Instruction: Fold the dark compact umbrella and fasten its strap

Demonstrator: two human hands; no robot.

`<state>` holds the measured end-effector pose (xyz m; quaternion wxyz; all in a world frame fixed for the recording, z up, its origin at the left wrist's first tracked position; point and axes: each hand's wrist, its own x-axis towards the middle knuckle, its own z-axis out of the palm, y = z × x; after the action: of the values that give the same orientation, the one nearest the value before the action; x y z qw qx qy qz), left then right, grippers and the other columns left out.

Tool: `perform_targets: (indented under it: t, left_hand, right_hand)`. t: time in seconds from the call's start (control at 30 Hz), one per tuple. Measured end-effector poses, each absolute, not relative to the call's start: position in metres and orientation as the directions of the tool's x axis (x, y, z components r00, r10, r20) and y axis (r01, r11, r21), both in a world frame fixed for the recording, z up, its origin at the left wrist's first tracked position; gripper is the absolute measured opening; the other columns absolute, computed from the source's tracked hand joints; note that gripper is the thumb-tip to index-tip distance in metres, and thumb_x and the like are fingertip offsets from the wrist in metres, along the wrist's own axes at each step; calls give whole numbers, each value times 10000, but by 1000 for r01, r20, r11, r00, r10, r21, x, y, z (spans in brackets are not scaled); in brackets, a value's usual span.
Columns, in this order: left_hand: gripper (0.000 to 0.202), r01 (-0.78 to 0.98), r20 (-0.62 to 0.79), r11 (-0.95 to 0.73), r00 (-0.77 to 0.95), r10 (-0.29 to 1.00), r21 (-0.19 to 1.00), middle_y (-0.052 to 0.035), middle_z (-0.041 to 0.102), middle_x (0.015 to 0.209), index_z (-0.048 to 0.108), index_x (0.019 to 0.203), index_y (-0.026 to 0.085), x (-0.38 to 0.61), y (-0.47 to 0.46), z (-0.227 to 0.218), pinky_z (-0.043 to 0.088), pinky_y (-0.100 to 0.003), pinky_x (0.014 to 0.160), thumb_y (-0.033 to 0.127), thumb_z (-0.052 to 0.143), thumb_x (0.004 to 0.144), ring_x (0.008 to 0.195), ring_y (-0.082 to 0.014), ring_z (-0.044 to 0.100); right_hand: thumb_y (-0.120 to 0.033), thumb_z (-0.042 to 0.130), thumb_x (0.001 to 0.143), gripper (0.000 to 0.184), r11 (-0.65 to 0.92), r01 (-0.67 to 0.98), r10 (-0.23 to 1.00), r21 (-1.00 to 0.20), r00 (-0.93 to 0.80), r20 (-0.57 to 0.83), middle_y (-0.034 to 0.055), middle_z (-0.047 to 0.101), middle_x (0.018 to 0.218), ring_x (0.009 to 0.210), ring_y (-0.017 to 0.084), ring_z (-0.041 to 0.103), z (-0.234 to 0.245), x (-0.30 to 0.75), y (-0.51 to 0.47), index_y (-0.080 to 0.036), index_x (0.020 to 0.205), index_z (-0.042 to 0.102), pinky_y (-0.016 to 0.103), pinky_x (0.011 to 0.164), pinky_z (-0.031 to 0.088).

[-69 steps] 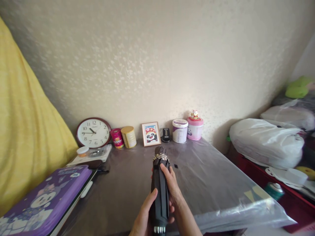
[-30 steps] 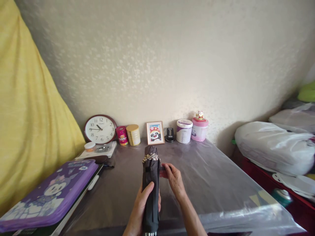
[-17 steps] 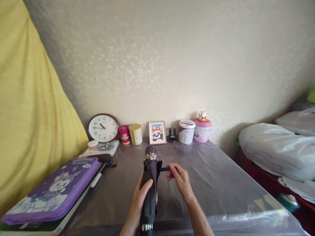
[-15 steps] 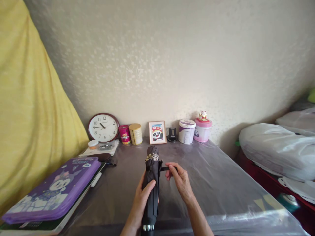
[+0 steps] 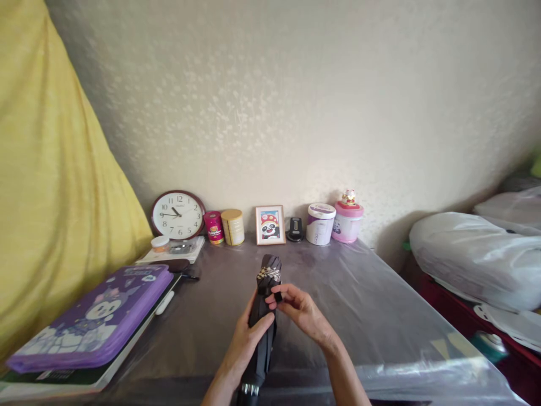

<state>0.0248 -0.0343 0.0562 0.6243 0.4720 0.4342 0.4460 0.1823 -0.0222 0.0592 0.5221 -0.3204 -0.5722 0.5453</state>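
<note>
A folded black umbrella (image 5: 262, 352) with a patterned band near its top points away from me over the table's front part. My left hand (image 5: 249, 332) is wrapped round its middle, thumb lying across the cloth. Close against the umbrella's right side, my right hand (image 5: 296, 307) pinches the end of its black strap (image 5: 278, 296) between thumb and fingers. Part of the strap is hidden behind those fingers. Silvery rib ends (image 5: 249, 389) show at the bottom, and the handle runs out of view.
Along the wall stand a clock (image 5: 178, 215), two tins, a framed panda picture (image 5: 270, 225), a black device and two tubs. A purple case (image 5: 93, 318) lies on books at the left. White bags (image 5: 473, 259) are piled at the right, beyond the table (image 5: 338, 327).
My right hand has moved left with the strap end, from out beside the umbrella to against it. The umbrella's top has tilted slightly to the right.
</note>
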Motion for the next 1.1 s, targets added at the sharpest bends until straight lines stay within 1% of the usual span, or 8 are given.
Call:
perform_targets:
  t: [0.17,0.37,0.57,0.63,0.7,0.77,0.83,1.1]
  left_hand:
    - [713,-132,-67,99,229,971,986,-30,685,846,468,1260,210,28,-30,53,486,-275,744,366,704,606,781,-190,640]
    - [745,-79,-210,243,293,933,967,32,602,594,323,1340,242,22,-33,55,450,-224,428,439,619,685,445,-132,565]
    - [714,-126,-225,275,312,923,953,50,550,520,319,1339,233,20,-30,52,426,-219,379,471,572,715,390,-128,538]
    - [672,-89,-190,225,298,935,970,22,616,601,372,1314,237,23,-28,51,464,-241,435,458,578,714,460,-148,586]
    - [622,-67,-89,110,263,961,992,-28,683,833,432,1280,226,25,-27,48,518,-285,641,411,596,709,712,-191,654]
    - [588,-47,38,-28,227,973,999,-53,622,1127,462,1261,209,28,-25,43,427,-325,916,350,604,708,1061,-226,560]
    - [588,-5,110,-112,222,969,994,-47,500,1298,435,1283,198,30,-25,38,296,-343,1038,315,583,726,1235,-224,402]
    - [678,221,155,-196,192,969,955,-85,480,1314,292,1364,166,31,-31,29,331,-362,1017,285,544,745,1208,-224,438]
  right_hand:
    - [-394,561,794,234,256,-87,959,-963,-98,264,20,634,732,670,133,586,54,184,-17,-185,883,617,296,704,466]
    - [-365,532,820,190,416,76,908,-906,9,418,13,537,824,659,111,497,62,194,-21,-208,791,634,242,643,418]
    - [-344,523,832,243,437,54,896,-898,59,439,31,518,855,836,153,489,72,200,-31,-186,672,614,252,755,391]
    - [-338,531,829,217,438,51,899,-897,-10,438,28,522,852,835,153,496,73,197,-32,-194,706,636,258,767,390]
    - [-331,532,831,186,443,54,895,-895,-83,438,24,519,844,810,145,499,73,192,-31,-209,770,659,259,756,397]
    - [-323,533,832,172,454,70,888,-888,-120,444,23,514,848,802,140,498,71,188,-29,-221,811,670,255,746,403]
    - [-313,533,833,171,465,114,882,-878,-149,448,25,509,850,805,138,500,68,184,-26,-225,823,679,248,733,408]
    - [-241,557,806,136,468,300,884,-831,-152,443,18,532,812,728,125,525,53,177,-17,-224,824,691,232,644,425]
